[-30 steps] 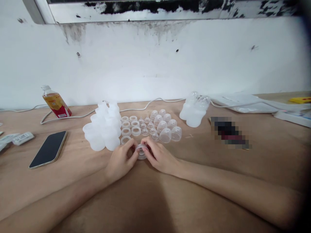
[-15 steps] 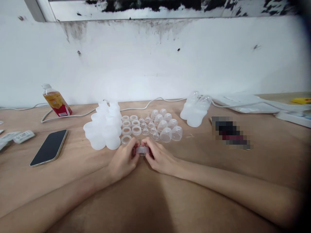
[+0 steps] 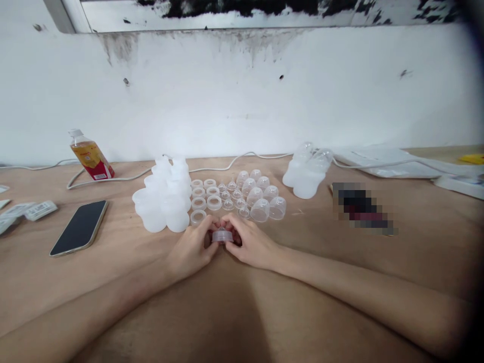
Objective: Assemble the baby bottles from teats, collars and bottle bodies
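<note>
Both my hands meet at the middle of the wooden table (image 3: pixel 340 262). My left hand (image 3: pixel 191 249) and my right hand (image 3: pixel 251 244) pinch one small clear plastic ring with a teat (image 3: pixel 222 235) between their fingertips, just above the tabletop. Right behind them lie rows of white screw rings (image 3: pixel 206 196), small clear teats (image 3: pixel 230 194) and clear dome caps (image 3: pixel 264 199). A cluster of white translucent bottles (image 3: pixel 164 201) stands to the left of the rings.
A dark phone (image 3: pixel 79 228) lies at the left, near small packets (image 3: pixel 26 212) and a tilted drink bottle (image 3: pixel 91 160). More bottles (image 3: pixel 306 174) lie at the back right. A white cable (image 3: pixel 234 160) runs along the wall; a blurred dark object (image 3: pixel 361 209) sits to the right.
The small ring has been turned between my fingertips and lifted slightly. Both hands stay in almost the same spot.
</note>
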`<state>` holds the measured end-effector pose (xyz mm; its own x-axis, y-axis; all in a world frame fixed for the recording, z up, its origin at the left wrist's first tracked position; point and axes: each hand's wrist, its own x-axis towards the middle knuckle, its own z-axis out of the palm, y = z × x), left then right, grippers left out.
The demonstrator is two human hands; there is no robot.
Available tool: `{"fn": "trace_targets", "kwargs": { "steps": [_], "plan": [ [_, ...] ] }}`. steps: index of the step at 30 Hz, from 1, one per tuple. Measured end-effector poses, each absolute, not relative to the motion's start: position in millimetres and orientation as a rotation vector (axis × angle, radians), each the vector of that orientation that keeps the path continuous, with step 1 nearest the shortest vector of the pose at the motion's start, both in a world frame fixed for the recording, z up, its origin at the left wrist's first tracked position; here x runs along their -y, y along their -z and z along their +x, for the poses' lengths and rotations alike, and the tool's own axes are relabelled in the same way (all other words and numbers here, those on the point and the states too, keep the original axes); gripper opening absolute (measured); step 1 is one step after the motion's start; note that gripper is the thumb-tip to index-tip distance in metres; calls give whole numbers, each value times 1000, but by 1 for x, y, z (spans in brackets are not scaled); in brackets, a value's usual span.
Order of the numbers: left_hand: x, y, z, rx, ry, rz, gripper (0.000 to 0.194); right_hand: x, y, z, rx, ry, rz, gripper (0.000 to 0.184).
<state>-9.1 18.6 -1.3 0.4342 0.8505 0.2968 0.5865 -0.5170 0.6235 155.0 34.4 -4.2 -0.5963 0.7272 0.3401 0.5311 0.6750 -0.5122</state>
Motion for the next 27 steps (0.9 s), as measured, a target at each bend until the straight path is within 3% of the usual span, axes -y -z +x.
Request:
{"fn": "trace_targets", "kwargs": {
  "steps": [10, 14, 18, 27],
  "plan": [
    [-20, 4, -9, -1299, -852, 2360, 18, -35, 7, 154, 2372, -470, -921, 24],
    [-20, 0, -9, -1284, -915, 2244, 11, -37, 1, 155, 2255, -570, -908, 16],
    [-19, -1, -10, -1213, -967, 2212, 13, -36, -3, 155, 2233, -670, -907, 20],
    [-19, 0, -9, -1318, -858, 2289, 4, -34, 4, 154, 2311, -500, -906, 10]
  ]
}}
